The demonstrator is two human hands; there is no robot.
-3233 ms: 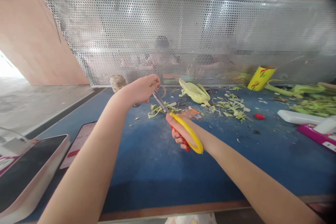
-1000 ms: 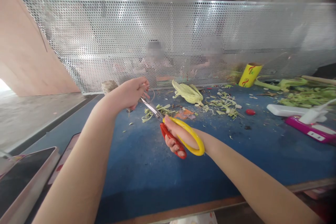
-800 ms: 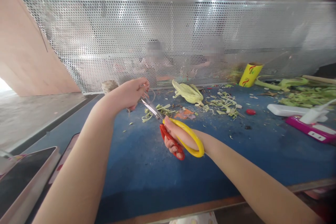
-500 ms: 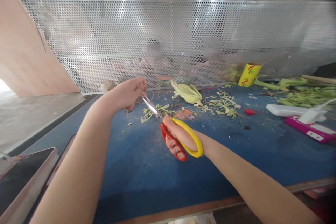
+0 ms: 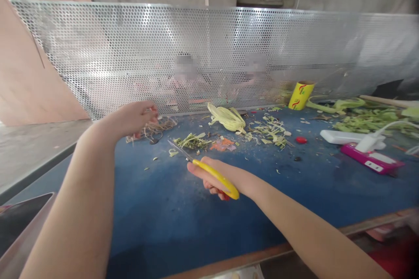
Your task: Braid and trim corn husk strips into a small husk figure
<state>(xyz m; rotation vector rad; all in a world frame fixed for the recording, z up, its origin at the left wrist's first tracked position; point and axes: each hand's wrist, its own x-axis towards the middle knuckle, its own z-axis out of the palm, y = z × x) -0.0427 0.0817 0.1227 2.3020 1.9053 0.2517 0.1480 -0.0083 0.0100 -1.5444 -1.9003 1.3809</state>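
Right hand (image 5: 224, 168) folds round yellow scissors (image 5: 222, 180); left hand (image 5: 132, 117) curls beside tangled string (image 5: 160, 126) on a blue table (image 5: 157, 226), any pinch hidden; seemingly string-picking, and cutting would need a strand held taut; farther, a husk (image 5: 227, 118), mesh screen (image 5: 144, 52)

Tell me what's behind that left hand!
Past the left hand, thin tangled strands lie on the blue table before the holey metal screen; whatever the hand covers is hidden.
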